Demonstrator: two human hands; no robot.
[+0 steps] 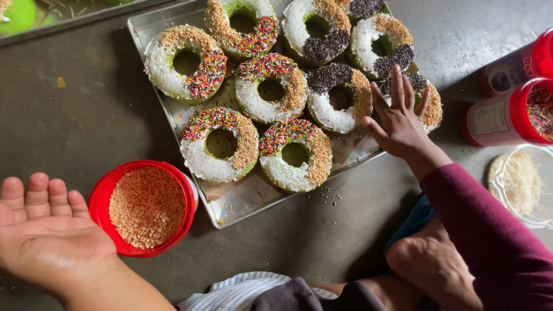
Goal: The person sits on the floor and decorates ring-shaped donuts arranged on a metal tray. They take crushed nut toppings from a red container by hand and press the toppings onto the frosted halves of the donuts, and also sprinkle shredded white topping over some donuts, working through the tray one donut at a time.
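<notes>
My left hand (49,233) is at the lower left, palm up with the fingers together and nothing in it. It is just left of a round red tub (102,198) full of crushed brown nuts. My right hand is not in view. Another person's hand (398,124), in a maroon sleeve (489,242), reaches from the lower right with fingers spread. It rests at the right edge of a metal tray (242,204), touching a white-iced ring doughnut (429,106). The tray holds several green doughnuts with white icing, coloured sprinkles, chocolate sprinkles and nut crumbs.
Two red-capped jars (495,115) lie at the right edge, one open with sprinkles showing. Below them is a clear tub of pale shreds (518,181). A bare foot (429,262) and striped cloth (242,294) are at the bottom. A second tray (69,20) lies top left on the grey floor.
</notes>
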